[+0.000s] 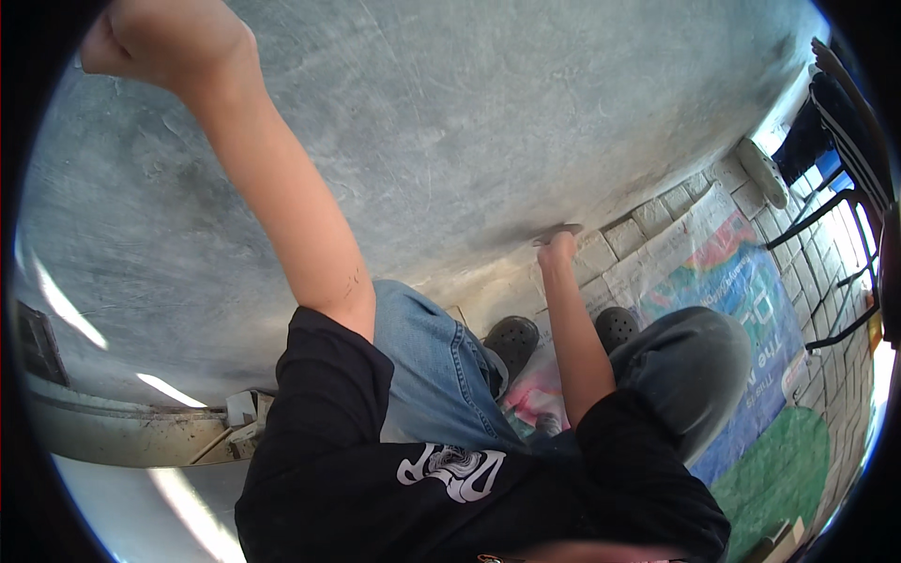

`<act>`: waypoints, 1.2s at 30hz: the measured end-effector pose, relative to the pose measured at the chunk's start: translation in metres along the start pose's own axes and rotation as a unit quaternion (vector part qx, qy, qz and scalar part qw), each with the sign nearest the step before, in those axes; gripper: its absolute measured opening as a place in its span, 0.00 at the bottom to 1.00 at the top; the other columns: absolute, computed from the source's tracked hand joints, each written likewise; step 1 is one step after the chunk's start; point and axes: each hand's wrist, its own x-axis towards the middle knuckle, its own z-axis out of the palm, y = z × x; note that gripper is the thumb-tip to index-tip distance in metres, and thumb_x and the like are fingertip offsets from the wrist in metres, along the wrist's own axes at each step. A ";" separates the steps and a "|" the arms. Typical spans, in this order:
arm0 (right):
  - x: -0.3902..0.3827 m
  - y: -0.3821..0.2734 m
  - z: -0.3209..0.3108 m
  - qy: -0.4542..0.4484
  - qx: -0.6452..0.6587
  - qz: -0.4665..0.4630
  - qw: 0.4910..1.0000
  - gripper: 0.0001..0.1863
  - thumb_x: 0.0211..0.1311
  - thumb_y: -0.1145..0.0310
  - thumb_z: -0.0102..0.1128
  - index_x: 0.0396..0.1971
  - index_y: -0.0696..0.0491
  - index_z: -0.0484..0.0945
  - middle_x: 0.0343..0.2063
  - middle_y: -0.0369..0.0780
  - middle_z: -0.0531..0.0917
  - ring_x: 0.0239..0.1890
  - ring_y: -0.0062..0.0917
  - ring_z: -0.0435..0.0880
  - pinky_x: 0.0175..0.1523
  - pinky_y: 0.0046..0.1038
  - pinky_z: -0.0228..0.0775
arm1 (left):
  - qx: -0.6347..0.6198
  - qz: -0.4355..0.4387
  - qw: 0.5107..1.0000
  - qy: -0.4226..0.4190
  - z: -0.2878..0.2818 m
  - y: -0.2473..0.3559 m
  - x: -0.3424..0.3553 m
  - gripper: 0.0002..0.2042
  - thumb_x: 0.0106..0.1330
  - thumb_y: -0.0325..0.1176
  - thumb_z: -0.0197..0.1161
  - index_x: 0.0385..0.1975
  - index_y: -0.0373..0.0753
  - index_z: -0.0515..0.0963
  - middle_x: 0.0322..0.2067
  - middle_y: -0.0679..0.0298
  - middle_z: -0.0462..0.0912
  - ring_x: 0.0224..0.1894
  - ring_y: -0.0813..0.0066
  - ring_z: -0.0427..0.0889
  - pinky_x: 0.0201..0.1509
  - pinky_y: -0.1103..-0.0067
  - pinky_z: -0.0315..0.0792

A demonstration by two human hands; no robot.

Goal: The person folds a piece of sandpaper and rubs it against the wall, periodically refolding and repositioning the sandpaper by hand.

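Observation:
A grey plastered wall point(450, 122) fills the upper part of the view. My left hand point(178, 42) is raised high at the upper left in front of the wall, its fingers curled into a fist. Whatever it may hold is hidden. Low down, my right hand point(560, 248) grips a thin, flat grey blade point(563, 229), like a scraper or trowel. That blade lies close against the foot of the wall, and its handle is covered by my fingers.
A printed plastic banner point(723, 281) covers the brick-paved floor point(807, 375) on the right. A dark-framed chair point(849, 202) stands beyond it. A loose slipper point(762, 172) lies by the wall. Small pieces point(246, 413) sit on a ledge at lower left.

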 end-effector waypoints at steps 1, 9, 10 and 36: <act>0.006 -0.007 -0.001 0.010 0.027 -0.017 0.999 0.24 0.78 0.67 0.39 0.69 0.58 0.63 0.67 0.45 0.71 0.63 0.37 0.75 0.62 0.38 0.73 | -0.013 -0.007 1.000 -0.003 0.002 0.003 0.001 0.11 0.77 0.31 0.50 0.41 0.33 0.78 0.22 0.62 0.79 0.14 0.80 0.69 0.19 0.81 0.66; -0.046 -0.118 0.059 -0.046 0.084 -0.261 0.961 0.22 0.75 0.67 0.41 0.64 0.56 0.68 0.60 0.44 0.75 0.56 0.28 0.79 0.54 0.33 0.75 | -0.081 -0.124 0.961 -0.232 0.079 0.013 -0.052 0.10 0.74 0.34 0.56 0.40 0.35 0.80 0.21 0.61 0.81 0.15 0.77 0.75 0.20 0.80 0.71; -0.061 -0.131 0.065 -0.053 0.117 -0.230 0.965 0.21 0.74 0.66 0.43 0.62 0.56 0.70 0.58 0.43 0.77 0.55 0.28 0.79 0.54 0.33 0.75 | -0.028 -0.170 0.938 -0.300 0.087 0.020 -0.068 0.10 0.73 0.36 0.60 0.44 0.38 0.81 0.27 0.62 0.82 0.23 0.76 0.79 0.27 0.79 0.74; -0.220 -0.151 0.087 -0.442 -0.188 -0.354 0.802 0.19 0.71 0.69 0.60 0.55 0.66 0.77 0.41 0.40 0.84 0.41 0.19 0.80 0.44 0.24 0.73 | -0.330 -0.749 0.518 -0.250 0.063 0.081 -0.185 0.26 0.79 0.55 0.47 0.62 0.37 0.69 0.52 0.57 0.78 0.50 0.71 0.83 0.46 0.70 0.85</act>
